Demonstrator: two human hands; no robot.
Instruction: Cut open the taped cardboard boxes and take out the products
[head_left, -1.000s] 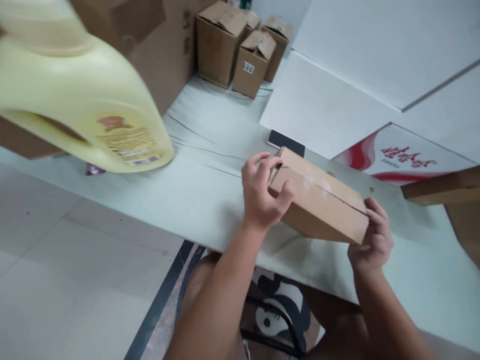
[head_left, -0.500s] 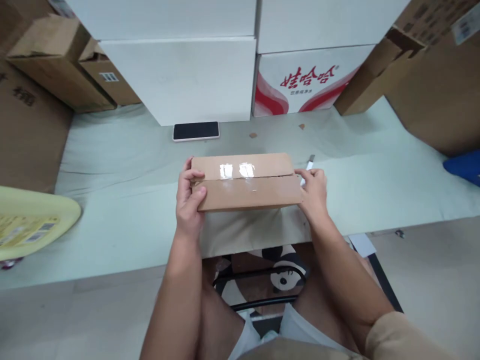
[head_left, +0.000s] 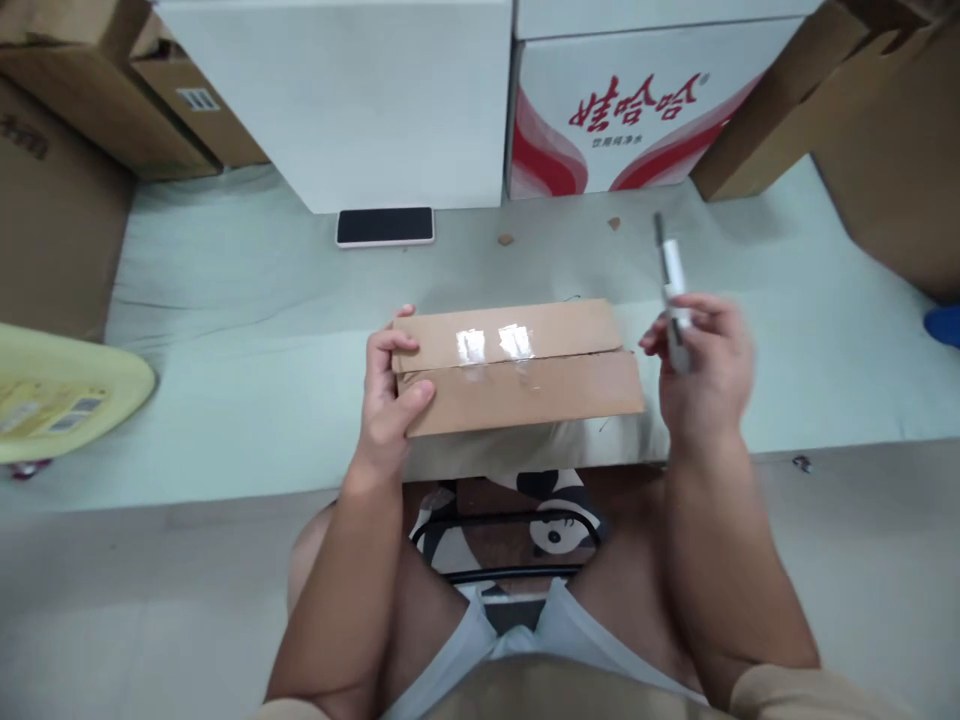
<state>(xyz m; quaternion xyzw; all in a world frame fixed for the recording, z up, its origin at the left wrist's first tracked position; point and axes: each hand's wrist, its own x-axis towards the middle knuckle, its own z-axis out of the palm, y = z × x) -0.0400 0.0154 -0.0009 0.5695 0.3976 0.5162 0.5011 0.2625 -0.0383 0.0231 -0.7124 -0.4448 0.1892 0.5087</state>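
The left hand (head_left: 386, 405) is clamped on the nine o'clock end of the box (head_left: 525, 390), over the table (head_left: 247, 400). It looks light and stiff, best held by its ends. At three o'clock, the right hand (head_left: 709, 375), now off the box, grips the knife (head_left: 673, 265), which lay flat before, blade towards twelve.

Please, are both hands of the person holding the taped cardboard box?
No, only the left hand grips the taped cardboard box; the right hand holds a slim white tool apart from it.
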